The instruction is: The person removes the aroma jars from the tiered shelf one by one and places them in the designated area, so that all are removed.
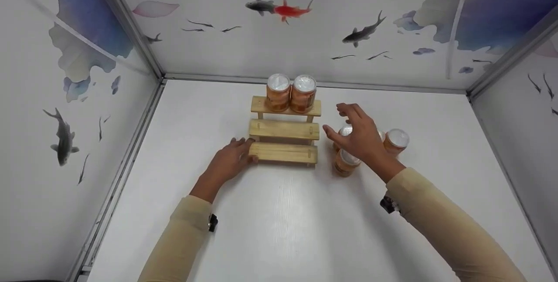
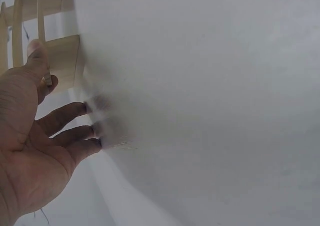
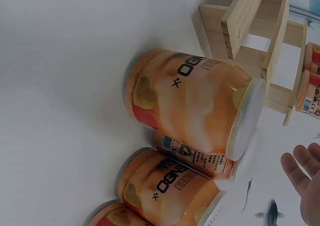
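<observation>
A three-step wooden rack (image 1: 284,129) stands on the white table. On its top step, two orange cans (image 1: 278,94) with silvery-white lids are side by side. My left hand (image 1: 229,160) is at the rack's left end; in the left wrist view its thumb and forefinger pinch the end of the lowest step (image 2: 41,15), and the other fingertips touch the table. Over a cluster of several similar cans (image 1: 345,166) right of the rack, my right hand (image 1: 359,136) hovers with fingers spread, holding nothing. It partly hides the cluster. The right wrist view shows the nearest can (image 3: 195,100) upright.
White panels with fish drawings enclose the table at the back (image 1: 218,55), left (image 1: 30,120) and right (image 1: 532,73). A metal rail (image 1: 209,79) runs along the table's back edge, just behind the rack.
</observation>
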`<state>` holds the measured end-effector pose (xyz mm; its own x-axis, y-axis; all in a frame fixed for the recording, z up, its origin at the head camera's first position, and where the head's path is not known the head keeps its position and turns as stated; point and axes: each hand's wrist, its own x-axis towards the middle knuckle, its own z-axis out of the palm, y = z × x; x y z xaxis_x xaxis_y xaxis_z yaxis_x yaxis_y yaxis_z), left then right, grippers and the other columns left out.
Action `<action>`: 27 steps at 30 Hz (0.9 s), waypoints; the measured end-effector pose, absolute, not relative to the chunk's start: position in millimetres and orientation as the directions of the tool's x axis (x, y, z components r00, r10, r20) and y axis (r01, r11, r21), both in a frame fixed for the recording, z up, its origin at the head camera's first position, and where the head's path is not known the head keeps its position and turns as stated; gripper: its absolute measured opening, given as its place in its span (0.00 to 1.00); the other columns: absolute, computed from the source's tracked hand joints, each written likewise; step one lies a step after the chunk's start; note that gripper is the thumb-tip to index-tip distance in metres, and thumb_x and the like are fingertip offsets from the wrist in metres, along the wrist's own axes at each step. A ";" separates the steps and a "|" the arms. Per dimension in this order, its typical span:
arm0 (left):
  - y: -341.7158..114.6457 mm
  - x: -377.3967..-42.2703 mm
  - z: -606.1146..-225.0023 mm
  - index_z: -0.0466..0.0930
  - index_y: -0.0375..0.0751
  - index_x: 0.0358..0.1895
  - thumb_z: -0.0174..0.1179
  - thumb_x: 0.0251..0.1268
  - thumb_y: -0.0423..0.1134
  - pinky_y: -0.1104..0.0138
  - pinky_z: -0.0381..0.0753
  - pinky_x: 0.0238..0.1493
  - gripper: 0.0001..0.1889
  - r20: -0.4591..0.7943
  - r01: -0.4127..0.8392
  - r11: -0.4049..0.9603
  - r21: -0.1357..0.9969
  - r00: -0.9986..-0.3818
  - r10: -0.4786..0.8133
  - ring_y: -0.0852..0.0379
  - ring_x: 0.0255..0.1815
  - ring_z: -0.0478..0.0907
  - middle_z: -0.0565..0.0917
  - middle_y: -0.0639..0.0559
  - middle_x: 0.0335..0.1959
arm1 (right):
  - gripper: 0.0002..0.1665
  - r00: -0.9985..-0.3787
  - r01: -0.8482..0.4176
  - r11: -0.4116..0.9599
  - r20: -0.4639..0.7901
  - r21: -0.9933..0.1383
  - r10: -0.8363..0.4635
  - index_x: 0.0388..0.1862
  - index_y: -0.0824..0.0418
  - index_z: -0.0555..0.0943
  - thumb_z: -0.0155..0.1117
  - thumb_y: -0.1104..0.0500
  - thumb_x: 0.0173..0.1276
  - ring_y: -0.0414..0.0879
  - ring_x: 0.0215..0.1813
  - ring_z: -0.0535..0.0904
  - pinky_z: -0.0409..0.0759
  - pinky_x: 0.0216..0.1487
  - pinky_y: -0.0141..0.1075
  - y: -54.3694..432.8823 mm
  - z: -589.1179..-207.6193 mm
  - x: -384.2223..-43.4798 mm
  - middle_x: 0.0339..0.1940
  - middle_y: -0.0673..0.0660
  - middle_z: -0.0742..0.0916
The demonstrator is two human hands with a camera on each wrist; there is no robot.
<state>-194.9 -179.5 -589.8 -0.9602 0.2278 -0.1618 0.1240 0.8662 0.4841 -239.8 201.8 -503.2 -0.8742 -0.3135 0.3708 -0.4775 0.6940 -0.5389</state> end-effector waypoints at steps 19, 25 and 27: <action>-180.1 -197.8 -591.1 0.67 0.49 0.87 0.58 0.84 0.62 0.32 0.69 0.83 0.37 -0.175 0.128 0.863 0.489 -0.955 0.240 0.27 0.88 0.61 0.70 0.33 0.85 | 0.47 -0.907 -0.422 0.646 0.299 -0.636 -0.298 0.85 0.62 0.67 0.78 0.49 0.76 0.60 0.77 0.79 0.85 0.73 0.57 165.0 -494.2 -267.6 0.75 0.65 0.80; -179.6 -197.3 -590.3 0.66 0.50 0.87 0.57 0.85 0.60 0.32 0.67 0.84 0.36 -0.186 0.111 0.863 0.493 -0.955 0.229 0.29 0.89 0.60 0.69 0.34 0.86 | 0.49 -0.904 -0.427 0.632 0.318 -0.647 -0.285 0.85 0.64 0.67 0.77 0.45 0.76 0.60 0.78 0.79 0.85 0.74 0.55 154.2 -490.5 -273.7 0.75 0.65 0.80; -179.2 -197.3 -589.5 0.66 0.50 0.88 0.57 0.86 0.60 0.33 0.66 0.84 0.36 -0.190 0.106 0.863 0.494 -0.955 0.226 0.29 0.90 0.59 0.68 0.35 0.86 | 0.49 -0.898 -0.439 0.626 0.336 -0.645 -0.284 0.85 0.65 0.67 0.78 0.46 0.76 0.61 0.77 0.80 0.85 0.72 0.55 151.1 -489.8 -275.3 0.75 0.66 0.81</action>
